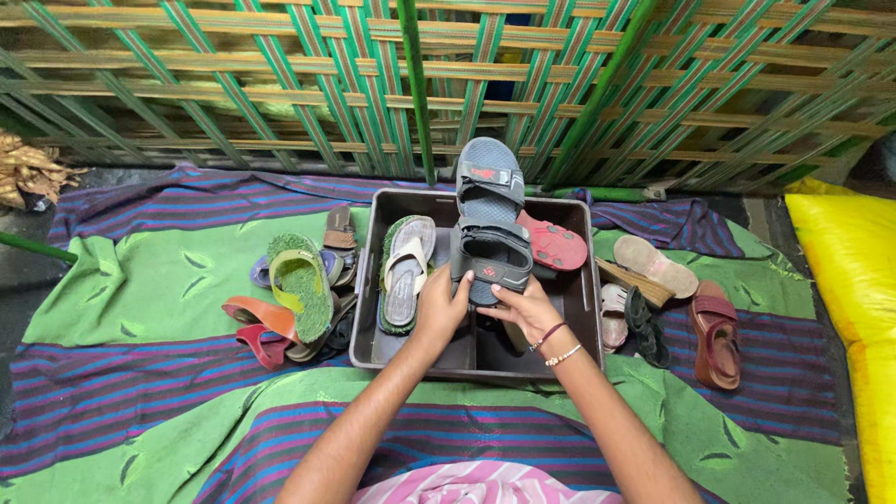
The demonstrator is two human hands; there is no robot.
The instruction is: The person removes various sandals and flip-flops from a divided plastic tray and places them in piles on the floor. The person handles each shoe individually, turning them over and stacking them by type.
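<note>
Matt grey rubbery sandal [489, 215] with webbing straps, dark smooth plastic crate [584, 308], fuzzy green turf-like insole on a slipper [301, 280], woven striped cloth [140, 280], glossy yellow plastic sack [854, 261], painted wooden lattice [280, 84], beaded bracelet [563, 356], glossy maroon sandal [717, 341]

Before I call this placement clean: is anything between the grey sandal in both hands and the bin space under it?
Partly. Both the left hand and right hand grip the grey sandal over the dark bin. A green-edged slipper fills the bin's left side and a red sandal lies at its back right; the floor directly below looks bare.
</note>
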